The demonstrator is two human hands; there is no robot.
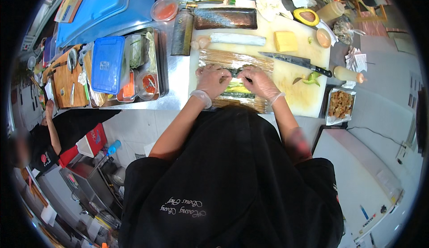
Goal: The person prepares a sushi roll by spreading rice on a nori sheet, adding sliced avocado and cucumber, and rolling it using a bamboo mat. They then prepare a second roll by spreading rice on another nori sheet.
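Observation:
My left hand (212, 80) and my right hand (256, 82), both in clear plastic gloves, are side by side over a bamboo rolling mat (234, 56). The mat looks covered in shiny film. Between my fingertips is the far edge of a dark nori sheet (235, 71), and each hand pinches it. Nearer my body, green and yellow strips of filling (236, 87) lie across the sheet, with a dark band along their near side. My fingers hide part of the sheet.
A kitchen knife (291, 60) lies right of the mat on the white cutting board (295, 93). Beyond the mat are a film-wrapped roll (238, 39), a yellow block (285, 41) and a torch canister (182, 31). Food containers (109, 65) stand left. Another person's hand (49, 107) is far left.

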